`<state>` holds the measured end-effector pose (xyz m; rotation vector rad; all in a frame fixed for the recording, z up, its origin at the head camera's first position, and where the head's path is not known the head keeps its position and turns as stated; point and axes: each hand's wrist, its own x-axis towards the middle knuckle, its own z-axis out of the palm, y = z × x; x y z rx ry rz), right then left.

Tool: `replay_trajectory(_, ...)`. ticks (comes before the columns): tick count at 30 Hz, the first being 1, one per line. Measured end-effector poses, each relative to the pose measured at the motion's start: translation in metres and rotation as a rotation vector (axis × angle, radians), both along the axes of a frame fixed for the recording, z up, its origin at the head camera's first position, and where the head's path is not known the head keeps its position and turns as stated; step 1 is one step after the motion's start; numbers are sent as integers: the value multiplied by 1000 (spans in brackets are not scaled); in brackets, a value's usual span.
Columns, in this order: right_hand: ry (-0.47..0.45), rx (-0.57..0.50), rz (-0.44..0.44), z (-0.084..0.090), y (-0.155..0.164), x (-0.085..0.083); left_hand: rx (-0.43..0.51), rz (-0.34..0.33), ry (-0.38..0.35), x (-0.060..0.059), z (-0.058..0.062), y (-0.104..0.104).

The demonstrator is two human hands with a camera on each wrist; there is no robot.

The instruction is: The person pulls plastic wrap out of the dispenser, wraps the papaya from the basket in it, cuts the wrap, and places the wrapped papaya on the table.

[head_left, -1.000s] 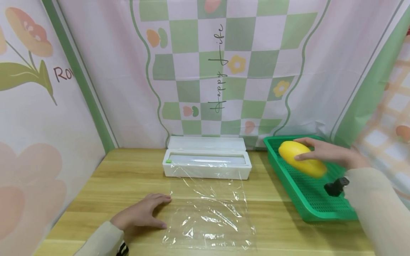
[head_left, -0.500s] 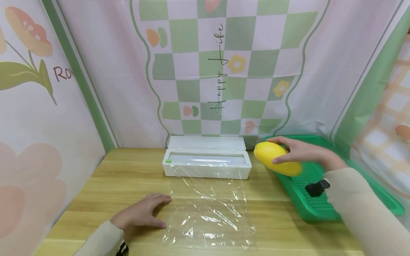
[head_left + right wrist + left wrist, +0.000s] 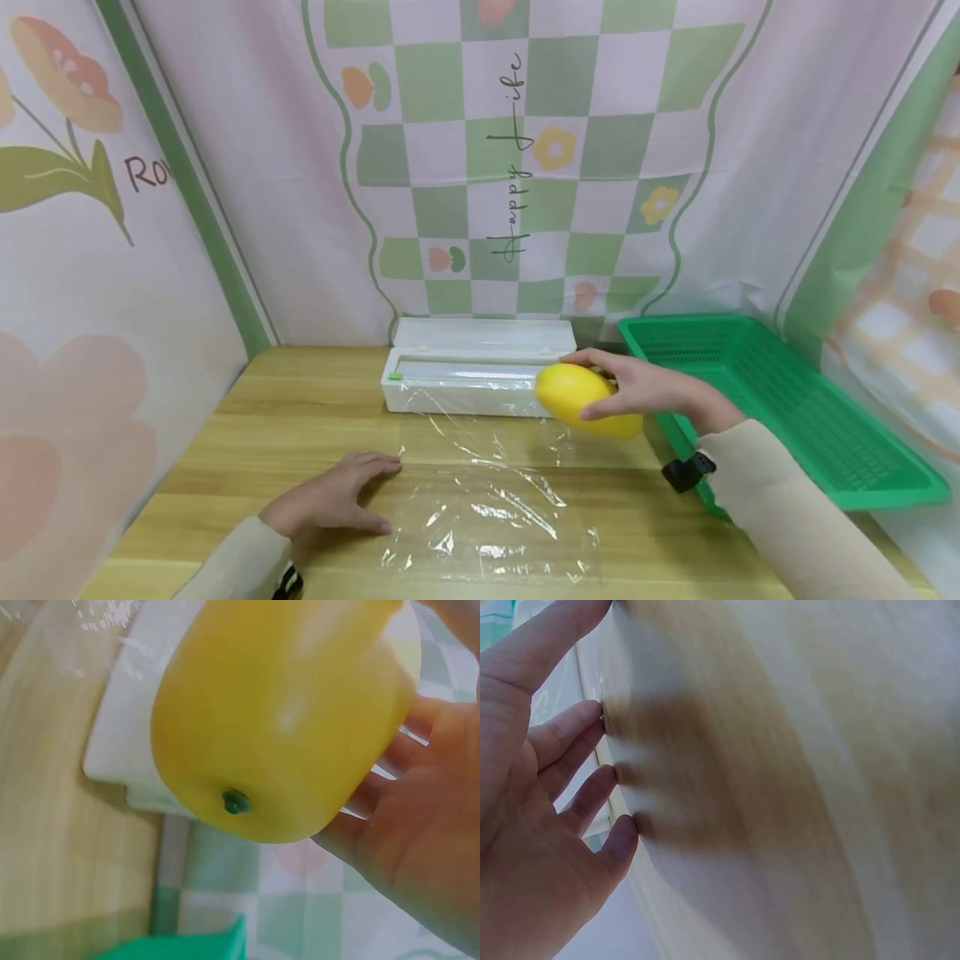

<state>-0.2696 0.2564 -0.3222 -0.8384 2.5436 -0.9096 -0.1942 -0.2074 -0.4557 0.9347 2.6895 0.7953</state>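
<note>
My right hand (image 3: 637, 388) grips a yellow mango (image 3: 585, 400) in the air, just in front of the right end of the white cling-film dispenser box (image 3: 472, 375). In the right wrist view the mango (image 3: 277, 720) fills the frame, stem end toward the camera, with my fingers (image 3: 405, 825) curled behind it. A sheet of clear cling film (image 3: 487, 508) lies flat on the wooden table (image 3: 300, 417). My left hand (image 3: 330, 500) rests flat on the table at the film's left edge, fingers straight (image 3: 570, 742).
A green perforated plastic tray (image 3: 787, 400) sits at the right of the table, nothing in it. Patterned cloth walls close in the back and both sides. The dispenser box stands open against the back wall.
My right hand has carried the mango leftward out of the green tray, to in front of the dispenser's right end. The left hand has stayed put.
</note>
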Motion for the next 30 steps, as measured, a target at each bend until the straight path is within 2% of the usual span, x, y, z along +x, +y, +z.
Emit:
replay_trajectory(6, -21, -66, 88, -16, -19, 6, 1, 5, -2, 0, 1, 0)
replay_trajectory(12, -52, -87, 132, -29, -41, 14, -1, 3, 1, 0, 0, 0)
replay_trajectory(20, 9, -91, 230, -44, -73, 27, 2, 1, 1, 0, 1, 0)
replay_trajectory(30, 98, 5, 285, -68, -105, 37, 6, 5, -11, 1, 3, 1)
